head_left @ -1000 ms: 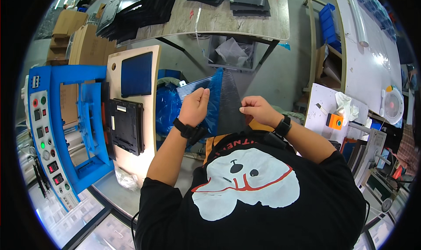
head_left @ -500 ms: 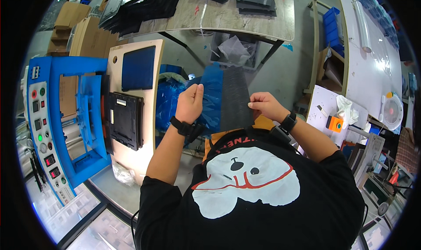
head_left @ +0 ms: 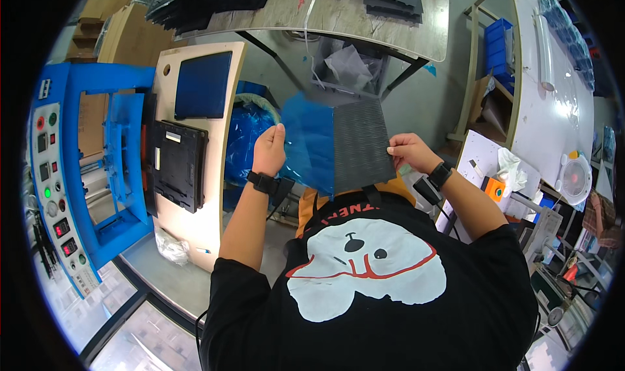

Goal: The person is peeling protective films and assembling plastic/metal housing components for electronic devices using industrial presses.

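Observation:
Between my hands, in front of my chest, is a dark grey sheet (head_left: 362,143) with fine ribbed lines. A translucent blue film (head_left: 308,140) extends from its left side. My left hand (head_left: 269,151) is closed on the film's left edge, thumb on top. At the sheet's right edge, my right hand (head_left: 413,153) pinches it between thumb and fingers. The film looks stretched fairly flat and meets the sheet along a straight line. Whether film also lies under the sheet is hidden. Just left of my left hand stands a bin lined with crumpled blue film (head_left: 249,137).
At left, a pale wooden board (head_left: 218,169) carries a black mould-like plate (head_left: 180,166) and a dark blue panel (head_left: 203,84), beside a blue machine (head_left: 117,247). Ahead, a table (head_left: 280,14) holds dark sheet stacks (head_left: 392,0); a grey crate (head_left: 355,71) sits beneath. At right is a white table (head_left: 560,117).
My hands have moved farther apart, the left one leftward and the right one rightward. More of the blue film shows, flatter than before, and the grey sheet has shifted slightly right. The view has also shifted.

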The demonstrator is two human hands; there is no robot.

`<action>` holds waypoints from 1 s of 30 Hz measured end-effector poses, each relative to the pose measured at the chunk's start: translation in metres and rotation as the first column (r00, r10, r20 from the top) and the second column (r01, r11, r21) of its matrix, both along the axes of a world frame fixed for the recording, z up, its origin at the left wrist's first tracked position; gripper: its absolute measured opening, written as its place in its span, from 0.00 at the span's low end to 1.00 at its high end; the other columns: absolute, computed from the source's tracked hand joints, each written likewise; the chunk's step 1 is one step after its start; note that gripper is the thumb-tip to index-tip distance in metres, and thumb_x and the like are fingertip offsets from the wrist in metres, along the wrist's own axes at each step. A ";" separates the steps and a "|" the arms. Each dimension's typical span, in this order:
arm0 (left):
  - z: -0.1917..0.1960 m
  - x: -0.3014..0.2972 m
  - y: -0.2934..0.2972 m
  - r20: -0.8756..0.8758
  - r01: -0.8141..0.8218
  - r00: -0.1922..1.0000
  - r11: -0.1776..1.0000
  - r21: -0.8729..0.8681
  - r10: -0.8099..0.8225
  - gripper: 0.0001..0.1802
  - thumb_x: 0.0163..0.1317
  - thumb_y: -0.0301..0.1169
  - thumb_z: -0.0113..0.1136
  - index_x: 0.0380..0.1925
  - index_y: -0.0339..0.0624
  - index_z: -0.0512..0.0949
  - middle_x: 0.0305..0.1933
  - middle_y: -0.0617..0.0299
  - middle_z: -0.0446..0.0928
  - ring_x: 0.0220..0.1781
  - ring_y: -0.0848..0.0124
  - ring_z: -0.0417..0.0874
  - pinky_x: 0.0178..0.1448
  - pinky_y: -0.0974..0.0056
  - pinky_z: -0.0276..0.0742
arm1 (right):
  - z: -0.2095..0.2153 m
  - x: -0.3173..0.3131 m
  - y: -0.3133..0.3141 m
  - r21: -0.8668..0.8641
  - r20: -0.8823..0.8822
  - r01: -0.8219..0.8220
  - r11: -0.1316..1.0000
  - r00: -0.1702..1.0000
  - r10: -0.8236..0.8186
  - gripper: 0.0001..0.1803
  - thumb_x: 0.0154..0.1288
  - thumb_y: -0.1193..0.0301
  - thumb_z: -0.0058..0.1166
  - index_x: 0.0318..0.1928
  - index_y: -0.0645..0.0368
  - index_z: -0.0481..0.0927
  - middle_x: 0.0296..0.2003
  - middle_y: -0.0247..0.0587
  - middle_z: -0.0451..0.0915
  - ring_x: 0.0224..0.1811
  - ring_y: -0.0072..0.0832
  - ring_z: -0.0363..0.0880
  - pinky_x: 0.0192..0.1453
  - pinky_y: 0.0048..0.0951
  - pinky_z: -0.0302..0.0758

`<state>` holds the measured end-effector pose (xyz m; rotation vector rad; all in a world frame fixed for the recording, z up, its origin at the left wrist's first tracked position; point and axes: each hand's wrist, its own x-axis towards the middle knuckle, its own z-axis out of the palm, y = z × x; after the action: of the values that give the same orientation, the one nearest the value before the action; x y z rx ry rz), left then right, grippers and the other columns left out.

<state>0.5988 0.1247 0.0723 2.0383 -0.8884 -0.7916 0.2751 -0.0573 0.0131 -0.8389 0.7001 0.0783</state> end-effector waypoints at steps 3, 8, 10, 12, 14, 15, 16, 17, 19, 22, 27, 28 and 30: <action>-0.039 0.010 0.022 -0.091 -0.094 0.991 0.995 0.038 0.098 0.23 0.75 0.40 0.46 0.21 0.37 0.66 0.19 0.68 0.60 0.24 0.77 0.58 0.28 0.66 0.60 | -0.011 -0.006 -0.007 -0.003 -0.074 -0.024 1.000 0.997 0.024 0.05 0.67 0.74 0.52 0.33 0.61 0.77 0.25 0.37 0.80 0.25 0.25 0.81 0.31 0.25 0.81; -0.093 0.014 0.054 -0.154 -0.141 0.976 0.985 0.102 0.155 0.24 0.74 0.42 0.46 0.23 0.35 0.69 0.20 0.67 0.61 0.26 0.77 0.59 0.31 0.66 0.62 | -0.021 -0.003 -0.013 0.067 -0.191 -0.097 0.993 0.976 0.108 0.04 0.66 0.74 0.54 0.33 0.61 0.77 0.23 0.37 0.80 0.23 0.25 0.81 0.30 0.25 0.81; -0.112 0.014 0.068 -0.193 -0.206 0.955 0.972 0.115 0.225 0.24 0.74 0.42 0.46 0.23 0.35 0.69 0.20 0.67 0.61 0.26 0.77 0.59 0.31 0.66 0.62 | -0.021 0.005 -0.017 0.053 -0.234 -0.143 0.988 0.960 0.152 0.04 0.66 0.74 0.54 0.33 0.60 0.78 0.23 0.37 0.80 0.23 0.24 0.81 0.29 0.24 0.80; -0.127 0.020 0.081 -0.231 -0.267 0.929 0.955 0.127 0.290 0.24 0.74 0.43 0.46 0.24 0.34 0.69 0.20 0.67 0.61 0.26 0.77 0.59 0.32 0.66 0.62 | -0.023 0.017 -0.023 0.054 -0.270 -0.172 0.984 0.946 0.180 0.04 0.65 0.74 0.54 0.33 0.60 0.78 0.22 0.36 0.79 0.22 0.24 0.80 0.29 0.24 0.80; -0.141 0.031 0.092 -0.228 -0.263 0.924 0.944 0.201 0.306 0.23 0.74 0.43 0.47 0.25 0.34 0.70 0.21 0.66 0.63 0.27 0.76 0.60 0.32 0.65 0.63 | -0.027 0.026 -0.029 0.048 -0.309 -0.194 0.980 0.930 0.199 0.03 0.65 0.75 0.54 0.33 0.60 0.78 0.22 0.36 0.78 0.22 0.24 0.80 0.29 0.24 0.80; -0.148 0.036 0.097 -0.230 -0.245 0.930 0.950 0.196 0.287 0.23 0.74 0.43 0.47 0.25 0.34 0.72 0.20 0.66 0.64 0.26 0.76 0.61 0.32 0.65 0.63 | -0.029 0.029 -0.031 0.021 -0.336 -0.210 0.977 0.919 0.205 0.03 0.65 0.75 0.55 0.32 0.60 0.77 0.21 0.35 0.77 0.21 0.23 0.79 0.28 0.24 0.80; -0.160 0.041 0.109 -0.241 -0.257 0.923 0.946 0.200 0.301 0.23 0.74 0.43 0.47 0.25 0.34 0.72 0.20 0.66 0.64 0.26 0.76 0.61 0.32 0.65 0.63 | -0.030 0.033 -0.034 -0.001 -0.360 -0.234 0.972 0.907 0.218 0.04 0.64 0.75 0.55 0.31 0.59 0.77 0.20 0.34 0.77 0.20 0.23 0.78 0.27 0.24 0.80; -0.175 0.048 0.124 -0.171 -0.337 0.918 0.931 0.141 0.358 0.24 0.74 0.43 0.47 0.24 0.34 0.72 0.20 0.66 0.64 0.26 0.77 0.61 0.32 0.65 0.63 | -0.031 0.037 -0.038 0.001 -0.367 -0.248 0.969 0.901 0.231 0.04 0.64 0.75 0.55 0.31 0.59 0.77 0.20 0.34 0.77 0.20 0.23 0.78 0.27 0.24 0.80; -0.199 0.074 0.158 -0.149 -0.460 0.867 0.878 0.133 0.476 0.24 0.74 0.44 0.48 0.24 0.36 0.73 0.21 0.68 0.64 0.27 0.78 0.61 0.33 0.67 0.62 | -0.030 0.041 -0.052 -0.047 -0.425 -0.252 0.966 0.881 0.209 0.05 0.64 0.76 0.56 0.29 0.59 0.76 0.20 0.32 0.75 0.20 0.22 0.78 0.25 0.25 0.79; -0.214 0.108 0.184 -0.218 -0.434 0.824 0.830 0.349 0.523 0.27 0.73 0.50 0.49 0.37 0.33 0.80 0.33 0.63 0.77 0.37 0.74 0.73 0.45 0.65 0.70 | -0.016 0.044 -0.074 -0.096 -0.448 -0.264 0.960 0.872 0.195 0.06 0.64 0.76 0.56 0.29 0.59 0.76 0.20 0.32 0.75 0.20 0.21 0.78 0.23 0.24 0.78; -0.243 0.137 0.184 -0.197 -0.751 0.568 0.601 0.274 0.799 0.39 0.67 0.61 0.48 0.57 0.33 0.75 0.47 0.54 0.78 0.41 0.63 0.75 0.45 0.63 0.67 | 0.027 0.079 -0.063 -0.159 -0.412 -0.201 0.967 0.903 0.120 0.06 0.66 0.76 0.54 0.29 0.59 0.76 0.23 0.33 0.78 0.22 0.21 0.79 0.28 0.23 0.81; -0.251 0.146 0.184 -0.196 -0.822 0.475 0.512 0.249 0.858 0.39 0.65 0.63 0.50 0.54 0.34 0.76 0.38 0.56 0.79 0.25 0.65 0.73 0.27 0.62 0.66 | 0.037 0.084 -0.058 -0.153 -0.350 -0.164 0.975 0.931 0.101 0.06 0.66 0.76 0.54 0.30 0.60 0.76 0.24 0.34 0.79 0.23 0.21 0.80 0.29 0.23 0.81; -0.265 0.171 0.187 -0.109 -0.805 0.315 0.326 0.496 0.943 0.36 0.69 0.58 0.46 0.54 0.34 0.75 0.36 0.52 0.79 0.22 0.60 0.75 0.23 0.58 0.68 | 0.059 0.098 -0.046 -0.156 -0.293 -0.131 0.979 0.953 0.081 0.05 0.67 0.75 0.54 0.32 0.60 0.76 0.26 0.35 0.80 0.25 0.22 0.81 0.31 0.24 0.82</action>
<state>0.7698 0.3119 -0.1931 2.1072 0.7465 -0.6370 0.3730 -0.1032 0.0716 -1.0461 0.9423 0.2421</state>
